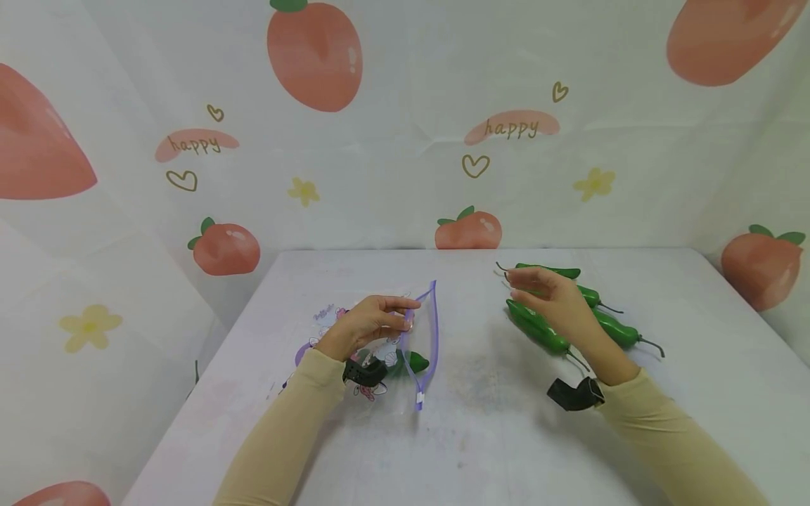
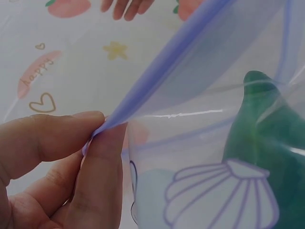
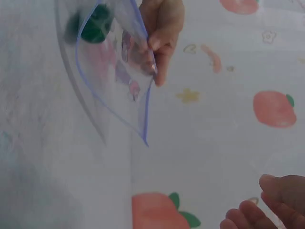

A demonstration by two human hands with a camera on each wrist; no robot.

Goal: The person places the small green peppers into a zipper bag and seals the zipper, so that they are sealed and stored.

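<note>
My left hand [image 1: 373,322] pinches the purple rim of a clear zip bag [image 1: 435,330] between thumb and fingers. The bag's mouth gapes toward the right, and a white slider sits at its near end. Inside lies a green chili pepper [image 1: 418,362], its tip toward the opening; the left wrist view shows this pepper [image 2: 259,129] behind a printed shell. My right hand [image 1: 560,302] hovers over several loose green peppers [image 1: 536,327], fingers loosely bent and holding nothing. It hides part of the peppers behind it. In the right wrist view, the right hand's fingertips [image 3: 269,183] show at the lower right.
The white table [image 1: 468,436] carries the bag on the left and the loose peppers on the right. Behind it hangs a white cloth [image 1: 392,176] printed with peaches, flowers and "happy". A black strap [image 1: 576,393] is on the right wrist.
</note>
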